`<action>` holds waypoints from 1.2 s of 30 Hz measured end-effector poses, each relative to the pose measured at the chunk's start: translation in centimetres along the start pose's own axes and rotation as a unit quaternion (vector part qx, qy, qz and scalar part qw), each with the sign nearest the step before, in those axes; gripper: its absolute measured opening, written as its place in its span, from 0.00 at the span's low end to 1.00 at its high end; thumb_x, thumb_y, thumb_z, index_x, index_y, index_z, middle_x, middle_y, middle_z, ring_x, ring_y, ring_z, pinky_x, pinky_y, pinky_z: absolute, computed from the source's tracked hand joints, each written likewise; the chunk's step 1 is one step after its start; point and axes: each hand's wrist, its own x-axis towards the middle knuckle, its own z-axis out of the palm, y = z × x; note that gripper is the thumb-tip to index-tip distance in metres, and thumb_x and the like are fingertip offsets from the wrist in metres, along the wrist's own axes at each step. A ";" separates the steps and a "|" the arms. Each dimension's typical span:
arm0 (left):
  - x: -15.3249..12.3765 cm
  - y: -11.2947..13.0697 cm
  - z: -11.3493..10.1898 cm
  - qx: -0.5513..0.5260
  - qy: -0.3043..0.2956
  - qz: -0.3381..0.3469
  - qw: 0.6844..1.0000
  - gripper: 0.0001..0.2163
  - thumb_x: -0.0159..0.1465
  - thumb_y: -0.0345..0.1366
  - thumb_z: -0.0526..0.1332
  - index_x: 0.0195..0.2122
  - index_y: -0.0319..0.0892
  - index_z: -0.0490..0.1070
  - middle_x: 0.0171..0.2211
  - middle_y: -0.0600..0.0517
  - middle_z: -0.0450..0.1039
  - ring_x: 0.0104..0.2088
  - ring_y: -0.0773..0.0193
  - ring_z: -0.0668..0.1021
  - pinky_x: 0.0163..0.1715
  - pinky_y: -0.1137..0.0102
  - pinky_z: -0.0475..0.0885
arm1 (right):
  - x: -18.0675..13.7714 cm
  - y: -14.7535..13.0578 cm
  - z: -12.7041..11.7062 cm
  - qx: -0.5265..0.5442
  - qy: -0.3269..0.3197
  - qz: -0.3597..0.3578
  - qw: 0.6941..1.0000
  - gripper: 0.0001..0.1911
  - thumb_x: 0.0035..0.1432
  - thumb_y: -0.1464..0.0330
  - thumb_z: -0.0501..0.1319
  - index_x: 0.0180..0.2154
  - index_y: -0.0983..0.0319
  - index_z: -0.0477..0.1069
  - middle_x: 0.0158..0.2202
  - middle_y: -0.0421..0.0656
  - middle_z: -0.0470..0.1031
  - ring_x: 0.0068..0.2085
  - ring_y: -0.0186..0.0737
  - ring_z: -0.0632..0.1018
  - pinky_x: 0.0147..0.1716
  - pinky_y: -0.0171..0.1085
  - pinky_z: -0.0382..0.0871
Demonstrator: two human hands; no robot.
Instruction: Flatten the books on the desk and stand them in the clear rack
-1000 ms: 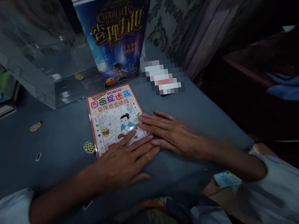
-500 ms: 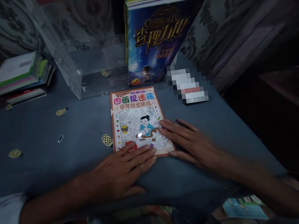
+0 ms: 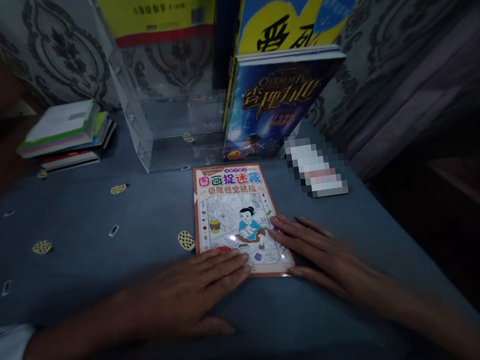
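A picture-puzzle book with a brown-edged cover and colourful Chinese lettering lies face up on the grey tablecloth. Its cover shows a seated figure in blue. Across its lower left part rests my left hand, flat with fingers stretched out, hiding that corner. My right hand touches the lower right edge, fingers extended and slightly apart. Neither hand grips the book.
Behind the book stands a clear acrylic rack holding upright books, including a dark blue one. A stack of books lies at the back left. A pixelated pale item lies to the right.
The view has tilted upward, so more of the rack and its books shows. Both hands stay flat on the book, with the left slightly further toward its left edge.
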 end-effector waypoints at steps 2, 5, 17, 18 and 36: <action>0.1 -1.2 -0.6 0.008 -0.004 -0.007 1.000 0.36 0.73 0.52 0.52 0.75 0.43 0.39 0.74 0.44 0.43 0.73 0.55 0.52 0.72 0.61 0.49 | 0.0 -0.1 -0.2 0.003 -0.004 0.002 1.000 0.32 0.72 0.60 0.53 0.72 0.50 0.45 0.72 0.45 0.57 0.70 0.46 0.62 0.68 0.56 0.59; 0.4 -4.0 -2.0 0.029 0.006 -0.042 0.999 0.33 0.75 0.50 0.49 0.75 0.44 0.38 0.74 0.46 0.41 0.74 0.56 0.49 0.73 0.61 0.46 | 0.1 -0.2 -0.3 0.010 -0.011 0.009 1.000 0.32 0.72 0.61 0.53 0.72 0.50 0.46 0.72 0.45 0.57 0.70 0.46 0.62 0.68 0.56 0.59; 3.3 -13.9 -5.7 0.118 0.083 -0.147 0.979 0.33 0.75 0.56 0.38 0.75 0.44 0.38 0.75 0.45 0.39 0.74 0.56 0.45 0.72 0.55 0.38 | 0.0 -0.2 -0.3 0.033 -0.010 0.015 0.999 0.32 0.72 0.61 0.54 0.72 0.50 0.45 0.72 0.44 0.56 0.71 0.46 0.61 0.69 0.56 0.57; 3.2 -13.8 -5.5 0.122 0.087 -0.151 0.977 0.33 0.74 0.56 0.38 0.75 0.43 0.38 0.75 0.44 0.39 0.74 0.56 0.45 0.71 0.54 0.38 | 0.0 -0.2 -0.4 0.034 -0.014 0.016 0.999 0.32 0.72 0.61 0.54 0.72 0.50 0.46 0.72 0.45 0.56 0.71 0.46 0.61 0.69 0.56 0.57; 2.7 -12.8 -5.3 0.126 0.105 -0.157 0.974 0.36 0.73 0.58 0.40 0.73 0.38 0.45 0.74 0.41 0.43 0.74 0.53 0.48 0.71 0.53 0.41 | 9.2 -9.9 0.7 0.113 -0.134 -0.167 0.970 0.29 0.72 0.60 0.55 0.68 0.65 0.59 0.70 0.49 0.60 0.72 0.43 0.57 0.72 0.50 0.47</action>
